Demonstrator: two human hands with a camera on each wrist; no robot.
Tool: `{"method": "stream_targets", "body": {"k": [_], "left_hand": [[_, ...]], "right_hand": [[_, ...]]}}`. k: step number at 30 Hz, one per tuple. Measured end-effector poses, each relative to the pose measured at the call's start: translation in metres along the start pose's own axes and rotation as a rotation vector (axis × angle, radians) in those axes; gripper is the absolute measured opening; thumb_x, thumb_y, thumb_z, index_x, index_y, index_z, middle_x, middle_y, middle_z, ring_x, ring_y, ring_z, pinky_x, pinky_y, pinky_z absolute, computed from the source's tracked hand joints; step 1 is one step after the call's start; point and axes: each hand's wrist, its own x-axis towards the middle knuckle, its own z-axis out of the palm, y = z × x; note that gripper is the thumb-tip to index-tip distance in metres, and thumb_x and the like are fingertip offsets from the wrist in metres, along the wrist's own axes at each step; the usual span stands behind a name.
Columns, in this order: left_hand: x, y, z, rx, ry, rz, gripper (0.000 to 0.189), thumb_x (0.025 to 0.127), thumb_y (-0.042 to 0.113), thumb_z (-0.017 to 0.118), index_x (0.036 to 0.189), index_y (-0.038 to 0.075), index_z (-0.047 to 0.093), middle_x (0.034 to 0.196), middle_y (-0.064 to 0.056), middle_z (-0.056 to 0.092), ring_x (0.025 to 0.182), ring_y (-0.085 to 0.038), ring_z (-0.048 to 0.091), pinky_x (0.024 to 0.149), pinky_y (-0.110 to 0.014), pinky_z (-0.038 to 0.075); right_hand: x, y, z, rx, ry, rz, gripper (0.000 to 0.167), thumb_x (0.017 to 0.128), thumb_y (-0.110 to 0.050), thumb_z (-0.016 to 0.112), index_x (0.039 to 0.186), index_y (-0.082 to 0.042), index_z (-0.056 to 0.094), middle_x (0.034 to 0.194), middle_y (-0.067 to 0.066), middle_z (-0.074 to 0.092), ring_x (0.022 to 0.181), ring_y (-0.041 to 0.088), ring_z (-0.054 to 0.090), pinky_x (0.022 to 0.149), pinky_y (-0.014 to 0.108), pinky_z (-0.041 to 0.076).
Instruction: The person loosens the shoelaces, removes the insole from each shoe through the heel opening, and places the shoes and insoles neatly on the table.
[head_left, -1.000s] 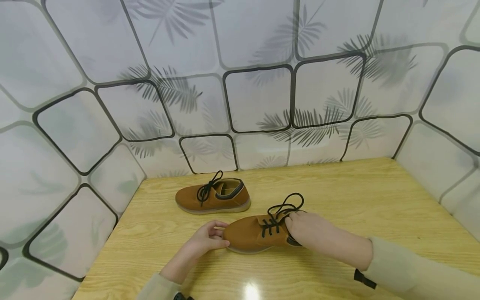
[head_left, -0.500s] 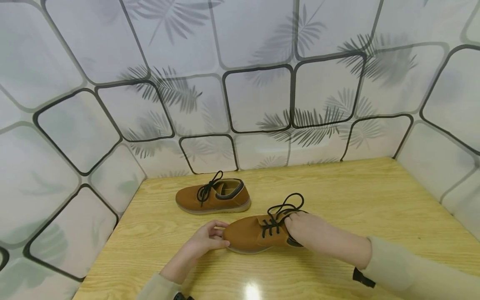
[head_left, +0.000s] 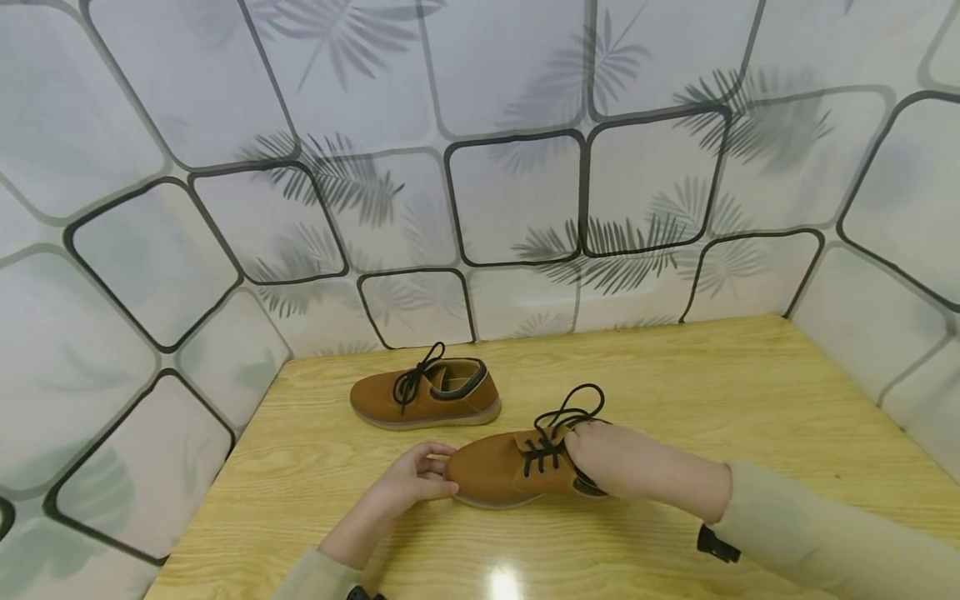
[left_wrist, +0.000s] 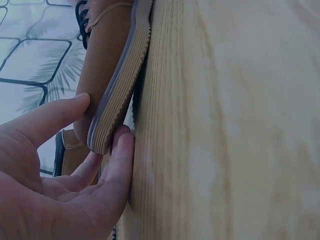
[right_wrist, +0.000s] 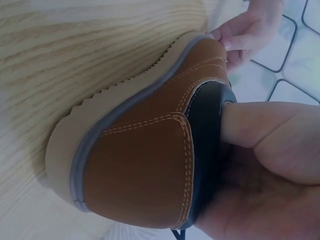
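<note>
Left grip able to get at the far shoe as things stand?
Likely yes: the far shoe sits just beyond the left grip, with only bare table between. It would first have to let go of the near shoe.

Wooden table (head_left: pixel 735 383) — far brown shoe (head_left: pixel 384 398) (black-laced) upon it.

The right hand (head_left: pixel 607 462) sits a touch further left over the nearer shoe (head_left: pixel 487 468) than half a second ago. Its sleeve (head_left: pixel 817 529) and black band (head_left: pixel 717 544) shift left too — slightly up as well — and the lace loop (head_left: pixel 602 400) leans marginally left.
</note>
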Motion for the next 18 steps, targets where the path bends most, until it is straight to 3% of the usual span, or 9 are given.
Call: {"method": "stream_targets", "body": {"k": [5,10,18], "left_hand": [[-0.0002,-0.0015,-0.0009,0.003,-0.011,0.009,0.061,0.092,0.003,0.077,0.145,-0.006,0.049,0.119,-0.013,0.069,0.099,-0.017,0.066,0.092,-0.029,0.054],[-0.0007,-0.0010,-0.0016,-0.003,-0.007,0.012,0.060,0.092,0.003,0.077,0.145,-0.006,0.050,0.119,-0.012,0.069,0.099,-0.017,0.066,0.091,-0.029,0.053],[-0.0005,0.0002,-0.0010,0.003,-0.001,0.002,0.059,0.093,0.004,0.077,0.145,-0.005,0.051,0.118,-0.013,0.068,0.100,-0.018,0.066,0.091,-0.029,0.053]], "right_hand": [[-0.0019,-0.0010,0.0023,-0.009,0.021,-0.026,0.035,0.098,-0.023,0.078,0.118,0.003,0.066,0.106,0.016,0.070,0.101,0.031,0.068,0.094,0.039,0.060],[-0.0031,-0.0010,0.0014,-0.031,0.020,-0.053,0.030,0.097,-0.012,0.078,0.120,0.004,0.065,0.108,0.016,0.069,0.103,0.031,0.067,0.098,0.040,0.058],[0.0002,-0.0017,-0.0033,0.019,-0.057,-0.036,0.036,0.101,-0.013,0.074,0.128,0.007,0.061,0.114,0.019,0.065,0.101,0.032,0.066,0.090,0.039,0.060]]}}
